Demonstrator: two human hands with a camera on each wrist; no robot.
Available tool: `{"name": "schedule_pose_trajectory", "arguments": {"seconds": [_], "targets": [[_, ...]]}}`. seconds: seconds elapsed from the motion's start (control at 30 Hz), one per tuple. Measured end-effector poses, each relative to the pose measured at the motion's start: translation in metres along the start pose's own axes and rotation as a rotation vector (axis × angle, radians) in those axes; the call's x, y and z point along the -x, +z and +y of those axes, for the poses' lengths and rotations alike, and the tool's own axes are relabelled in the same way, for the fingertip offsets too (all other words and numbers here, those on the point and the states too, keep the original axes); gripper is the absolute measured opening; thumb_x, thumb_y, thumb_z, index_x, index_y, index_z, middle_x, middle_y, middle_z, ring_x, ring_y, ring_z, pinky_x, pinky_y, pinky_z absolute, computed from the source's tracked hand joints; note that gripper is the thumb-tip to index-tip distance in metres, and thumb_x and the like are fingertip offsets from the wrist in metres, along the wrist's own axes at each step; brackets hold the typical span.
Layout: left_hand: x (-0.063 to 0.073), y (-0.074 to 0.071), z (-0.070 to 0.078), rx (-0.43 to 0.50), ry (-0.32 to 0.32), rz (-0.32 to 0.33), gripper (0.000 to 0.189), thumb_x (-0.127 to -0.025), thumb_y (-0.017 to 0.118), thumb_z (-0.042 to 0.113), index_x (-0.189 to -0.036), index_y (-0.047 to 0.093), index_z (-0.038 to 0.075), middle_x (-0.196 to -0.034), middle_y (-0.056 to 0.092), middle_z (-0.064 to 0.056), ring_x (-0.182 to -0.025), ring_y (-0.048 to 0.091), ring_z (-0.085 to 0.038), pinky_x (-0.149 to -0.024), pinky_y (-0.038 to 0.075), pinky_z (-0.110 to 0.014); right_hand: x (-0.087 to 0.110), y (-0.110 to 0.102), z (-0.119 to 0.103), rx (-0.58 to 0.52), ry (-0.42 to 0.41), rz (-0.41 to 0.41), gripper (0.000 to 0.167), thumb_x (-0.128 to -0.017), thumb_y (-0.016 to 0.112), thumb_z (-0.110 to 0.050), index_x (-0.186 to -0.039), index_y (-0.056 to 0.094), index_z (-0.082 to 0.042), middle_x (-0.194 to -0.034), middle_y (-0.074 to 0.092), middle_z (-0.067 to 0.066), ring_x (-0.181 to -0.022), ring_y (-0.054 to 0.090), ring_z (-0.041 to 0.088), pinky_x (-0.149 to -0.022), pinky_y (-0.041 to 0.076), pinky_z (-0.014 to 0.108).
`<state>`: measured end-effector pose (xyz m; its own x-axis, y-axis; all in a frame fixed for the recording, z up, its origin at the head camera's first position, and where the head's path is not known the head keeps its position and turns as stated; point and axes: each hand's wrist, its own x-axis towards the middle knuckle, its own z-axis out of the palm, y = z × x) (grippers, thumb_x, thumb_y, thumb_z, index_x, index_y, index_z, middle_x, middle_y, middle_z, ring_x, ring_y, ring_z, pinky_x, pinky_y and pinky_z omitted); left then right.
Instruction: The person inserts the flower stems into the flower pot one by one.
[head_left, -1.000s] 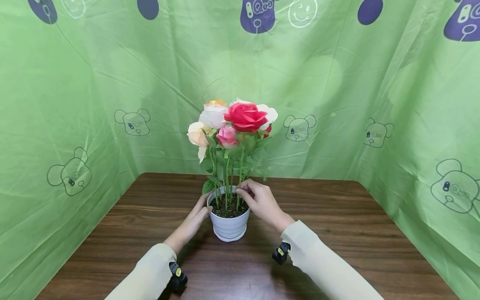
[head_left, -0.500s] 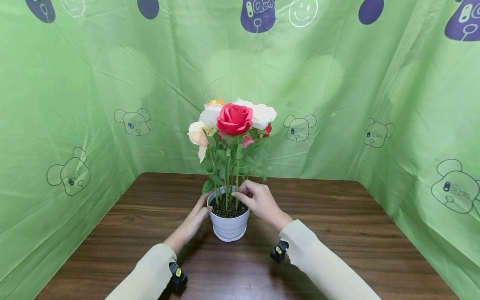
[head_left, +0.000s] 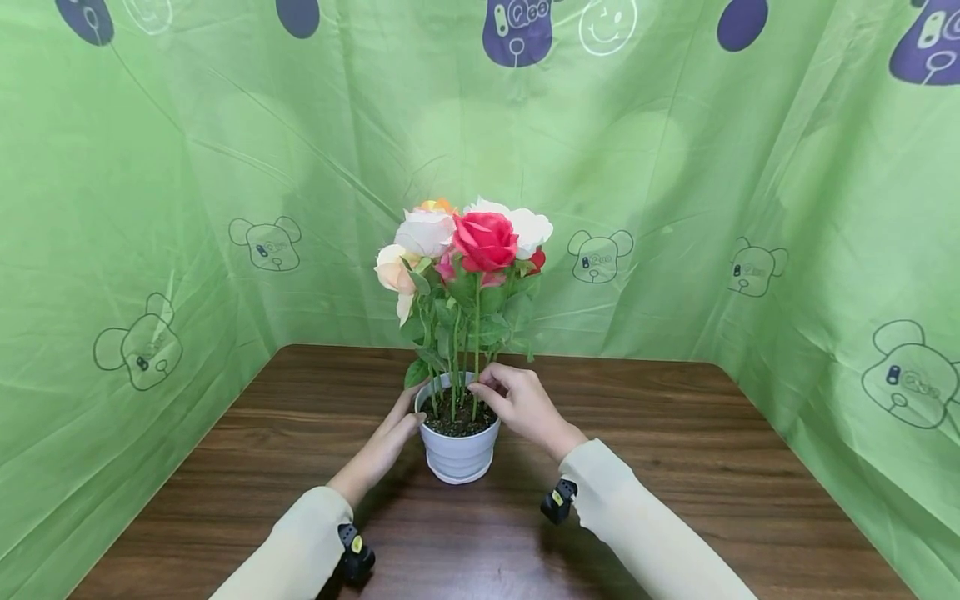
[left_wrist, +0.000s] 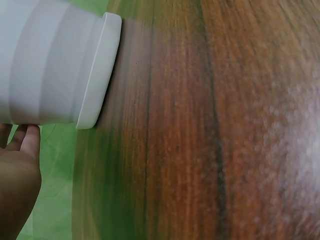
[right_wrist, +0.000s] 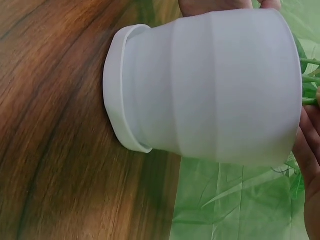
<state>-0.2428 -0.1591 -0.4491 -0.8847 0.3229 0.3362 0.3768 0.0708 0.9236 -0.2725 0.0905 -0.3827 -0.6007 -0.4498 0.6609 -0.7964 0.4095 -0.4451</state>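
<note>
A white flower pot (head_left: pixel 459 454) filled with dark soil (head_left: pixel 452 423) stands upright on its saucer, mid-table. Rose stems rise from the soil, with white, peach, pink, orange and red blooms above. My left hand (head_left: pixel 390 433) holds the pot's left side, thumb at the rim and fingers around behind. In the left wrist view, the fingertips (left_wrist: pixel 31 137) touch the pot's wall. Over the pot's right rim, my right hand (head_left: pixel 528 408) pinches the green stem of the front red rose (head_left: pixel 485 242) low down, just above the soil. The right wrist view shows the pot (right_wrist: pixel 220 90) hiding most of that hand.
The pot stands on a brown wooden table (head_left: pixel 660 467). A green printed cloth (head_left: pixel 360 142) hangs behind the table and on both sides. Leaves (head_left: pixel 416 372) spread over the pot's left edge.
The front red rose's bloom swung left and then partly back right, ending lower and upright over its stem. The right hand shifted slightly with it; the left hand stayed on the pot.
</note>
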Motion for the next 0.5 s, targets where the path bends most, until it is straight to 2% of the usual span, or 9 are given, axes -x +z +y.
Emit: {"name": "schedule_pose_trajectory", "arguments": {"seconds": [0.3,0.4,0.5], "targets": [[0.0005,-0.0001,0.0001,-0.010,0.012,-0.009,0.055,-0.105,0.038,0.013,-0.158,0.025,0.009,-0.162,0.022,-0.019,-0.147,0.021,-0.035,-0.112,0.026,-0.060,0.0048,-0.0013,0.0012,0.020,-0.074,-0.034,0.010,-0.096,0.069,-0.014,-0.087,0.068,-0.009,-0.072,0.059,-0.009,-0.054,0.041,0.001,-0.047,0.037,0.020],[0.0002,-0.0001,-0.0005,-0.012,0.007,-0.006,0.055,-0.105,0.038,0.013,-0.158,0.025,0.010,-0.162,0.022,-0.019,-0.147,0.021,-0.034,-0.112,0.026,-0.060,0.0058,-0.0027,-0.0010,0.011,-0.057,-0.047,0.010,-0.096,0.069,-0.014,-0.088,0.069,-0.008,-0.072,0.060,-0.007,-0.055,0.043,0.002,-0.048,0.038,0.021],[0.0007,0.0001,-0.0007,-0.012,0.001,-0.003,0.055,-0.105,0.039,0.013,-0.158,0.026,0.011,-0.162,0.022,-0.019,-0.147,0.022,-0.033,-0.112,0.026,-0.060,0.0071,-0.0048,-0.0022,-0.011,-0.002,-0.058,0.010,-0.096,0.070,-0.016,-0.089,0.071,-0.010,-0.073,0.064,-0.006,-0.058,0.047,0.003,-0.050,0.042,0.022]]}}
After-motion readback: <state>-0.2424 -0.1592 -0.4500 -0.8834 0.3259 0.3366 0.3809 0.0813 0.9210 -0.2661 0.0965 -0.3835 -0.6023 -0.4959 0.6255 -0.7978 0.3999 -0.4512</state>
